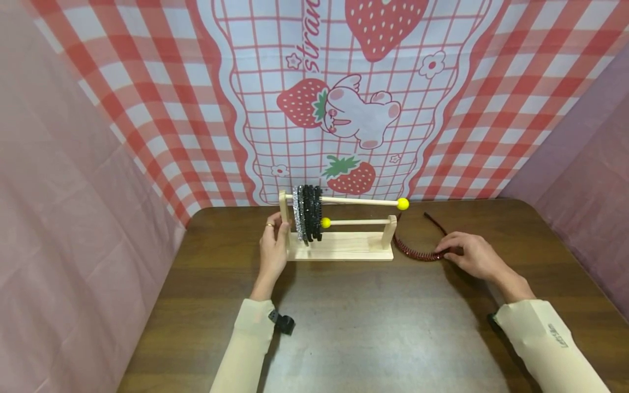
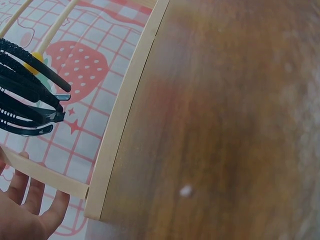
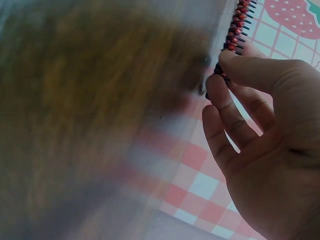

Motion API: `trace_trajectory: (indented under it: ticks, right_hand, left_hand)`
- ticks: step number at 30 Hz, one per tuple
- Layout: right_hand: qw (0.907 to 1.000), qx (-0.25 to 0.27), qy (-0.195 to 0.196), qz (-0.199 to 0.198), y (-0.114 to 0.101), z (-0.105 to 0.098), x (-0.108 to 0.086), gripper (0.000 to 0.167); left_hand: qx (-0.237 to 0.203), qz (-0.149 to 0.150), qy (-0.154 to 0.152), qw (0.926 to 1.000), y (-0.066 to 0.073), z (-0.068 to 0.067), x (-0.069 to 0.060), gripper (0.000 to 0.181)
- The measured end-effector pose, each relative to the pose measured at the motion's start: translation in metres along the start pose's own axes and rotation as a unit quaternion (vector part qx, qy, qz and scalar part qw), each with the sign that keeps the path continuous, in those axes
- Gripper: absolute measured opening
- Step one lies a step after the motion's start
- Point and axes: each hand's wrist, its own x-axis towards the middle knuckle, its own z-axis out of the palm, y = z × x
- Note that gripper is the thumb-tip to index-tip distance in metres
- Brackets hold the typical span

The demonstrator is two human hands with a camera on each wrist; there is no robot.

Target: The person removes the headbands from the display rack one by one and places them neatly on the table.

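A wooden stand [image 1: 344, 252] has two rods with yellow ball ends. Several black headbands [image 1: 310, 213] and a silver one [image 1: 298, 213] hang on the upper rod near its left post. My left hand [image 1: 273, 245] grips that left post; in the left wrist view its fingers [image 2: 34, 197] curl behind the wooden upright [image 2: 47, 176]. To the right of the stand, my right hand [image 1: 474, 255] pinches a dark red headband [image 1: 417, 255] between thumb and fingers. The right wrist view shows the beaded, toothed headband [image 3: 235, 35] at the fingertips of my right hand [image 3: 265, 115].
The brown wooden table [image 1: 363, 322] reaches back to a red and white checked cloth [image 1: 265, 136] with strawberries printed on it. Pink cloth [image 1: 88, 218] hangs at the left, with more at the right. Dark straps are on both wrists.
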Motion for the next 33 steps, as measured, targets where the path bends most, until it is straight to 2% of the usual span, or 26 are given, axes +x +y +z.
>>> trace_trajectory:
  ticks: [3,4,7,9,11,13,15,18,20,21,23,27,31,33]
  right_hand:
    - [0.9999,-0.003,-0.012,-0.008,0.002,0.001,0.0,0.038]
    - [0.9999,-0.004,-0.014,-0.009,0.002,0.002,0.0,0.038]
    - [0.9998,-0.007,-0.018,-0.006,0.002,0.002,0.0,0.038]
    - [0.9997,-0.008,-0.024,0.0,0.001,0.001,0.0,0.038]
    - [0.9995,-0.01,-0.031,0.005,0.0,0.001,0.0,0.039]
    - [0.9992,-0.012,-0.038,0.01,0.0,0.0,0.001,0.041]
    - [0.9989,-0.015,-0.042,0.014,0.0,-0.002,0.001,0.043]
    - [0.9991,-0.013,-0.036,0.017,-0.001,-0.005,0.001,0.046]
    - [0.9995,-0.004,-0.022,0.02,-0.002,-0.008,0.0,0.047]
    - [0.9997,0.001,-0.011,0.022,-0.003,-0.009,-0.001,0.047]
    - [0.9995,0.015,0.01,0.028,-0.005,-0.011,-0.001,0.047]
    - [0.9965,0.043,0.049,0.053,-0.009,-0.014,-0.001,0.039]
    - [0.9891,0.073,0.092,0.088,-0.015,-0.015,-0.001,0.031]
    - [0.984,0.087,0.116,0.103,-0.019,-0.015,0.0,0.028]
  left_hand:
    - [-0.005,-0.004,-0.002,1.0,-0.001,0.0,0.0,0.035]
    - [0.0,-0.004,0.0,1.0,-0.011,0.003,0.003,0.035]
    - [-0.02,0.008,-0.003,0.9998,0.016,-0.002,-0.005,0.039]
    - [-0.022,0.021,0.002,0.9995,0.029,-0.003,-0.009,0.042]
    - [-0.019,0.015,0.002,0.9997,0.039,-0.005,-0.012,0.044]
    - [-0.009,0.003,0.005,0.9999,0.026,-0.002,-0.008,0.043]
    - [-0.009,-0.003,0.001,1.0,0.018,-0.001,-0.006,0.043]
    - [-0.01,-0.006,0.002,0.9999,0.002,0.0,-0.002,0.042]
    - [-0.015,0.004,-0.002,0.9999,0.0,0.0,-0.001,0.043]
    - [-0.009,-0.002,0.001,1.0,-0.004,0.001,0.0,0.041]
    - [-0.012,0.004,0.002,0.9999,-0.004,0.002,0.0,0.04]
    - [-0.007,0.002,0.007,0.9999,0.013,0.001,-0.004,0.041]
    - [-0.009,0.008,0.0,0.9999,0.052,-0.003,-0.014,0.046]
    - [-0.01,0.003,-0.003,0.9999,0.064,-0.005,-0.016,0.047]
